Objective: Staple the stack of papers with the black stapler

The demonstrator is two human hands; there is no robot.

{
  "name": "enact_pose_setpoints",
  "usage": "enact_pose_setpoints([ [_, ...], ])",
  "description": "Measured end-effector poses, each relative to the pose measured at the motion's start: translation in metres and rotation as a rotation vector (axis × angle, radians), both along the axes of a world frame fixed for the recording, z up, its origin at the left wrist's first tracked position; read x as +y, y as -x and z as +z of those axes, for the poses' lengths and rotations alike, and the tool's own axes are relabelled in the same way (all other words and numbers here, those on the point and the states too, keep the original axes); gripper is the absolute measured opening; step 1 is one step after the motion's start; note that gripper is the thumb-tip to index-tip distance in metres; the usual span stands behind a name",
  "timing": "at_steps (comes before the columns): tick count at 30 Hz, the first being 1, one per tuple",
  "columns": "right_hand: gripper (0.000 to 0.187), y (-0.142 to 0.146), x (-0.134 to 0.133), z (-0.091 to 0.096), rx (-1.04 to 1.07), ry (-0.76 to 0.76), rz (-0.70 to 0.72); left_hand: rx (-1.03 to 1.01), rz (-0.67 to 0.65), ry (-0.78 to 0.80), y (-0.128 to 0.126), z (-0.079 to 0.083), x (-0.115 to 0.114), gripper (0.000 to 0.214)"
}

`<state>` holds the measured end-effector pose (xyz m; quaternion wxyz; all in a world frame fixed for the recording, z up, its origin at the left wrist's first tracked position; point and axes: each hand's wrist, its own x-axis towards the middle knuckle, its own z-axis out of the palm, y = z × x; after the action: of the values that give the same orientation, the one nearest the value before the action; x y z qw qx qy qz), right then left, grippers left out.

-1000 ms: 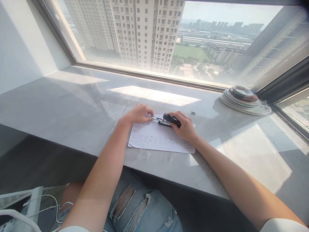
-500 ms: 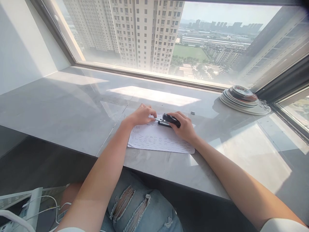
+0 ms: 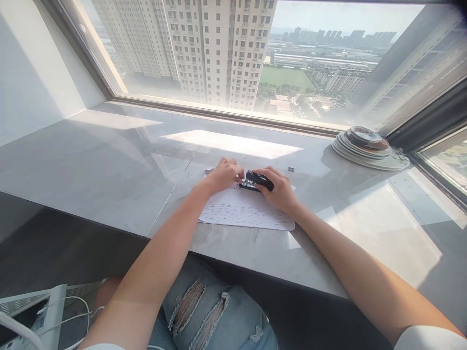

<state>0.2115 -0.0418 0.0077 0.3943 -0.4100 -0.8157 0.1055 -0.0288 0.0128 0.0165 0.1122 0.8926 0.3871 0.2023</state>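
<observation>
A black stapler (image 3: 256,181) lies on a printed sheet of paper (image 3: 244,211) on the grey stone sill (image 3: 109,160). My right hand (image 3: 280,192) is wrapped round the stapler's rear half. My left hand (image 3: 226,175) has its fingers curled and pinched against the stapler's front end, where a metal part was pushed in. The paper's far edge is hidden under both hands.
A stack of plates (image 3: 367,148) sits at the back right by the window frame. A small dark object (image 3: 291,169) lies on the sill just beyond the stapler. A white device with cables (image 3: 40,311) is on the floor at lower left.
My left hand has moved right along the paper until it meets the stapler's front. The silver metal strip that stuck out of the stapler is no longer visible.
</observation>
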Motion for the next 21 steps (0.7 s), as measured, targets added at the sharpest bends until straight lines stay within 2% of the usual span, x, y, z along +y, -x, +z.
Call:
enact_pose_setpoints([
  [4,0.028,-0.001,0.000,0.001,0.008,0.003,0.042,0.018,-0.088,-0.074,-0.005,0.001,0.004,0.007],
  [8,0.025,-0.001,-0.001,0.002,0.028,0.023,0.042,0.030,-0.093,-0.100,-0.009,0.000,0.004,0.015],
  [12,0.027,0.001,-0.003,0.004,0.039,0.057,0.025,-0.014,-0.110,-0.042,-0.005,0.003,0.003,0.015],
  [15,0.030,0.002,-0.005,0.008,0.040,0.093,0.006,-0.085,-0.119,0.027,0.009,0.011,0.003,0.016],
  [18,0.044,-0.003,-0.005,0.011,0.105,0.177,0.003,-0.235,0.060,-0.003,0.028,0.017,0.007,0.023],
  [21,0.046,-0.010,0.000,0.011,0.063,0.295,0.036,-0.386,0.302,-0.080,0.042,0.013,0.016,0.026],
])
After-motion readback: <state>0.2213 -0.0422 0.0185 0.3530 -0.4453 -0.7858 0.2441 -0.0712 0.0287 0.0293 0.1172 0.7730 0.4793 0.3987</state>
